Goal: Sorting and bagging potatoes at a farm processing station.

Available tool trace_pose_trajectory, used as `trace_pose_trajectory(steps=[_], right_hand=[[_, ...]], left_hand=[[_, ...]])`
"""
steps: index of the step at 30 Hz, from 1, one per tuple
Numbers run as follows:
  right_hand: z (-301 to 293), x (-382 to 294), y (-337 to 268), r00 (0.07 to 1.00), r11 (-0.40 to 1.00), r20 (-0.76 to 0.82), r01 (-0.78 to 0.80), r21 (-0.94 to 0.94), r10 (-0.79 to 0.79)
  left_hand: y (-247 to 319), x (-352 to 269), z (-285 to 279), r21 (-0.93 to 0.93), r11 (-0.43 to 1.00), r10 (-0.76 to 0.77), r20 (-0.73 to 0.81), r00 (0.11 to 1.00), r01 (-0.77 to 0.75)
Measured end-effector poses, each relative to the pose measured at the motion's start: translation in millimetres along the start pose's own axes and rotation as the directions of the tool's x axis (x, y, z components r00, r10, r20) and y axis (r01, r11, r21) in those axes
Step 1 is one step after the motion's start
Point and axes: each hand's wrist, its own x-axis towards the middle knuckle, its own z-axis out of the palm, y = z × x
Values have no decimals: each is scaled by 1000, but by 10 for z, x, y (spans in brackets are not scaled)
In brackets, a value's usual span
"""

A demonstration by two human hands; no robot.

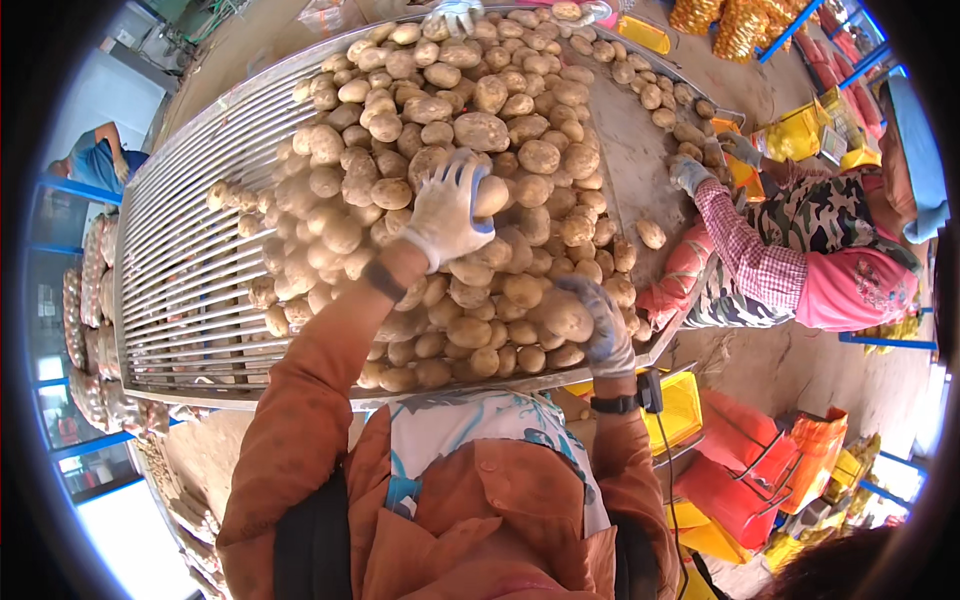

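Observation:
Over the middle of a large heap of potatoes [427, 110], my left hand [450, 210], in a white glove with a blue palm, grips a potato [491, 196] between thumb and fingers. My right hand [609, 330], in a grey-blue glove, curls around a potato [568, 319] at the near right part of the heap. That potato and glove are slightly blurred. The heap lies on a sorting table whose left part is a grate of metal bars [187, 300] and whose right part is a flat metal surface [637, 165].
A co-worker [795, 240] at the right reaches gloved hands to potatoes along the table's edge. Another person's gloved hands [454, 15] are at the far end. Yellow crates [675, 412] and red sacks [739, 480] stand on the floor at right. A cable [667, 480] hangs beside my right arm.

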Motion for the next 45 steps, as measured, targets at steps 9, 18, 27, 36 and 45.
trace_pose_trajectory(steps=[9,18,27,36,45], right_hand=[[118,1145,-28,910,964,381,-229,132,164],[578,2546,-165,757,597,344,-75,-799,556],[724,3001,39,415,504,343,-385,-773,843],[333,1282,-146,831,785,441,-508,353,339],[565,-1355,46,824,322,152,-374,870,546]], left_hand=[[-266,-1166,-459,-506,824,-436,-280,855,254],[-494,-2868,-906,-953,-103,-735,265,624,284],[-434,-3596,-766,-898,-419,-703,417,576,138],[-216,-2507,-1076,-861,-421,-330,438,836,285],[787,-1510,-369,-694,-187,208,664,718,695]])
